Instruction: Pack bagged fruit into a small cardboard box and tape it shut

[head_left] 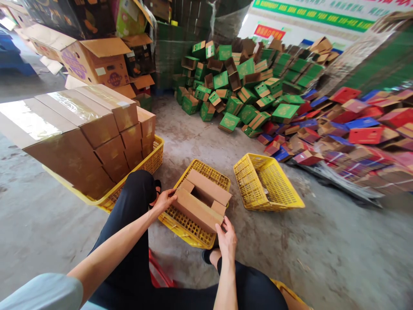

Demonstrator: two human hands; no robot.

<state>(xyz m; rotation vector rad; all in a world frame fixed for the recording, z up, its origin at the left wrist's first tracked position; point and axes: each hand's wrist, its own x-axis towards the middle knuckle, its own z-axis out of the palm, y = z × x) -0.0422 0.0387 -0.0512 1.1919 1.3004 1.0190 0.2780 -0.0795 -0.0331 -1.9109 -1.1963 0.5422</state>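
Note:
A small brown cardboard box (198, 210) lies between my legs on an upturned yellow plastic crate (180, 221). Its two long flaps are folded inward with a gap between them, and the short end flaps show beneath. My left hand (164, 201) pinches the near long flap at its left corner. At the right end of that same flap, my right hand (227, 237) grips the corner with thumb and fingers. Through the gap the inside looks dark, and I cannot make out any contents.
On my left, a yellow crate (155, 157) holds stacked taped cartons (106, 125). Another yellow crate (274, 185) stands to the right. Green boxes (229, 122) and red and blue boxes (364, 135) lie heaped behind. A red stool (159, 271) shows beneath me.

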